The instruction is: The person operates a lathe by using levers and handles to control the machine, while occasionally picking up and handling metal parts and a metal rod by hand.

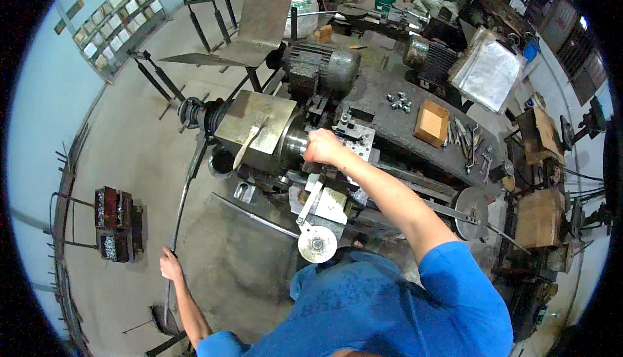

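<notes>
I stand at a lathe with a grey headstock and a shiny chuck. My right hand is closed right beside the chuck, over the tool post; what it grips is hidden under the fingers. My left hand reaches down and left and is closed on a long thin metal bar that runs up toward the back end of the lathe spindle.
A motor sits behind the headstock. The bench holds a small wooden box, loose nuts and wrenches. A round handwheel hangs in front. Metal stands and a crate of parts occupy the floor at left.
</notes>
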### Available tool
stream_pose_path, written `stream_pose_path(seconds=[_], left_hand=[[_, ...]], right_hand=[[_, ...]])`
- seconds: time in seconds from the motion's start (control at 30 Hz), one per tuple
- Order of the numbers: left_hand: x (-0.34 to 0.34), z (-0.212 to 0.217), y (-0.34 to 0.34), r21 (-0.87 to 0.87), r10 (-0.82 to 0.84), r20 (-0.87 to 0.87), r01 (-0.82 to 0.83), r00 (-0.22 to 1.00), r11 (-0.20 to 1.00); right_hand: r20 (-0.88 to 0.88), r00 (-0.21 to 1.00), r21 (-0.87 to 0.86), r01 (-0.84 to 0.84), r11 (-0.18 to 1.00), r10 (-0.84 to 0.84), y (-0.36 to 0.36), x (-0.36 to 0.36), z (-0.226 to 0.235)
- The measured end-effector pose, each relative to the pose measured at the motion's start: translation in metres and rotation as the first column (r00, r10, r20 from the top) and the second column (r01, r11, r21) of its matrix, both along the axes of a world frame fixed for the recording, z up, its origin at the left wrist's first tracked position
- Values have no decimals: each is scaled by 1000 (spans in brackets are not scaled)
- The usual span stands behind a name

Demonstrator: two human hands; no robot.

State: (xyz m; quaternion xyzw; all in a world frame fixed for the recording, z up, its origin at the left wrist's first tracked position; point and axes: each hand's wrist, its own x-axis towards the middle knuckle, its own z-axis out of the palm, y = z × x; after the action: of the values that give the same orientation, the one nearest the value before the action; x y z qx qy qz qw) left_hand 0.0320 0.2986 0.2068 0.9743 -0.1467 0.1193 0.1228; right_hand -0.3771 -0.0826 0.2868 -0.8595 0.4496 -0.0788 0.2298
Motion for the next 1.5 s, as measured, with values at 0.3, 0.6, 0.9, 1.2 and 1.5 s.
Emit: stream_pose_path(seconds=[0.3,0.6,0.9,1.2,1.5], left_hand=[[-81,-15,0,-118,12,-67,-19,998,993],[-115,64,-49,-1,-575,34,576,817,818],[-345,118,-205,-868,-927,-373,364,-26,339],[-461,98,-258,-911,-839,-413,160,-355,381],[-504,93,-254,-864,-785,-473,35,-400,502]], right_hand=[[-150,988,-26,-28,999,24,-4,-4,7],[-212,939,-163,-306,938,269,8,-12,9],[305,824,-323,-382,866,477,105,-94,48],[520,814,-261,-137,955,259,91,-275,26],[211,534,-112,845,522,-819,17,-567,-79]])
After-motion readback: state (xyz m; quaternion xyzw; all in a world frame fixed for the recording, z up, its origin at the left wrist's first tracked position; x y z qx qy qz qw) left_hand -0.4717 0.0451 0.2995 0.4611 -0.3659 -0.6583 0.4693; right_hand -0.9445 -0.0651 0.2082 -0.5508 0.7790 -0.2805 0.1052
